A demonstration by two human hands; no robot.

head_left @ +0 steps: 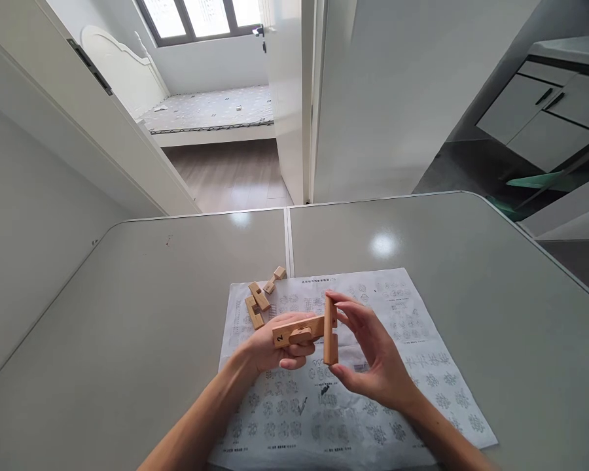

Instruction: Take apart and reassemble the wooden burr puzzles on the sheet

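Wooden pieces are held above a printed paper sheet (275, 409). My left hand (279, 343) is closed round a wooden piece marked 2 (287, 335), with a smaller rounded piece (300, 335) crossing it. My right hand (373, 356) pinches an upright notched wooden block (330, 330) by its top and bottom ends, thumb below and fingers above. The block stands at the right end of the marked piece; whether they are joined I cannot tell. Loose notched pieces lie by the sheet's upper left: one (254, 313), another (260, 296), and a narrow-waisted one (279, 273).
The grey table (177, 294) has a seam (288, 242) running away from me and a raised pale rim. Beyond it are an open door (287, 98), a bed (211, 111) under a window, and cabinets (559, 104) at the far right.
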